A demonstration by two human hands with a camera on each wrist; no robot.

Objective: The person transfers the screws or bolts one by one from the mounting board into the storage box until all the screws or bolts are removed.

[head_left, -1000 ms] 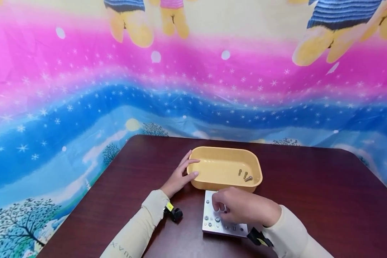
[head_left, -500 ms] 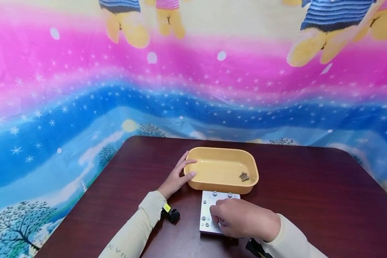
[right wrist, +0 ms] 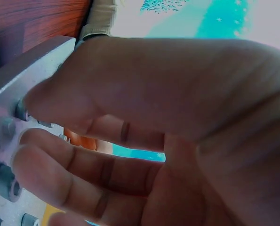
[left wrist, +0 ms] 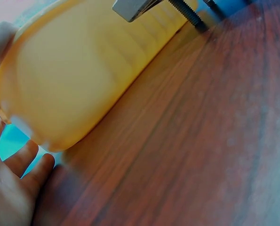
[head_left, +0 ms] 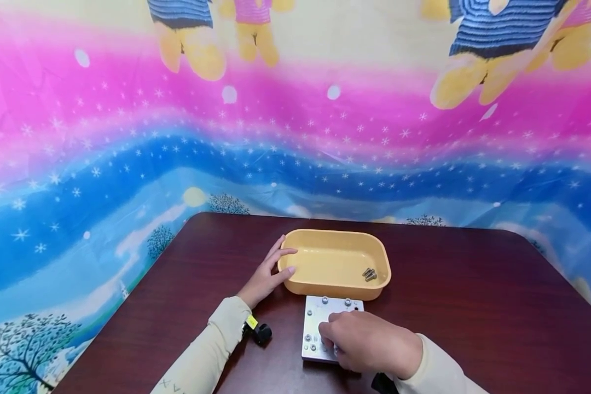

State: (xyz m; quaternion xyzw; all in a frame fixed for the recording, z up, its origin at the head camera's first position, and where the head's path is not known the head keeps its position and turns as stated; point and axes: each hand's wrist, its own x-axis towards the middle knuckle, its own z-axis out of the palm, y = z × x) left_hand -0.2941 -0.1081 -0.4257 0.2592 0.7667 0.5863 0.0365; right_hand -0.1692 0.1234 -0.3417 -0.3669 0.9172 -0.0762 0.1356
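plate (head_left: pixel 322 314) of silvery metal lies beneath right hand (head_left: pixel 366 342), near rounded tray (head_left: pixel 327 267).

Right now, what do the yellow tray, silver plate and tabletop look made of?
Yellow tray: probably moulded plastic, smooth, slightly glossy; rounded corners, soft highlights.
Silver plate: likely metal, perhaps aluminium; pale grey, satin sheen.
Tabletop: wood or wood-look laminate, semi-gloss; red-brown grain shows, can't tell which.

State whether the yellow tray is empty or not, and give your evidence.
Not empty: a few bolts lie in the yellow tray, bunched near its right end.
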